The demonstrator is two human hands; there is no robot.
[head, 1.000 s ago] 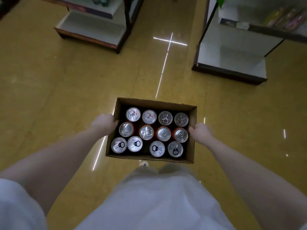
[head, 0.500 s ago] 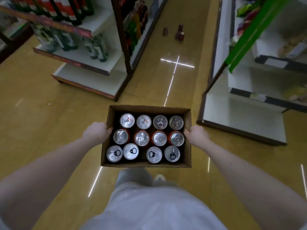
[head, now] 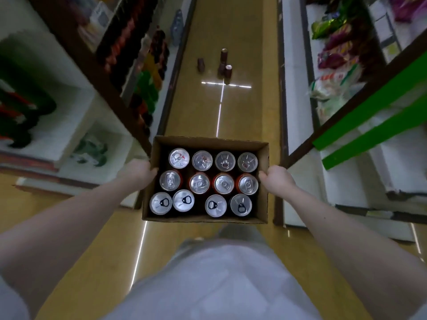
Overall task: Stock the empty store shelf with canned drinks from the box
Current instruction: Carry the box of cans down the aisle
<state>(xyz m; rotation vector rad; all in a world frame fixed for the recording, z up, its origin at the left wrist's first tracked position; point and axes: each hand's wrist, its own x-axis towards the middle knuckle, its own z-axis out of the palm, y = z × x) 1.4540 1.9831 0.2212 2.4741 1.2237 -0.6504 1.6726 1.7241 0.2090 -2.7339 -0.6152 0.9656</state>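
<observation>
View lifted down the aisle, shelves [head: 298, 93] closing in, floor cans [head: 225, 65] nearer.

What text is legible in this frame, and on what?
None legible.
Silver tops of the drink cans in the brown cardboard box: no print visible.
Red-and-white snack bag on the right shelf: red print, too blurred to read.
Bottles on the left shelf: labels blurred.
Dark cans on the floor: too small.

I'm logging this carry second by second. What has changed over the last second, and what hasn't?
The view has lifted from the floor to look down the aisle, so the cans on the floor and the stocked shelves on both sides have come into sight. Nothing was taken up or let go: the left hand and right hand still hold the box, all twelve cans inside.
</observation>
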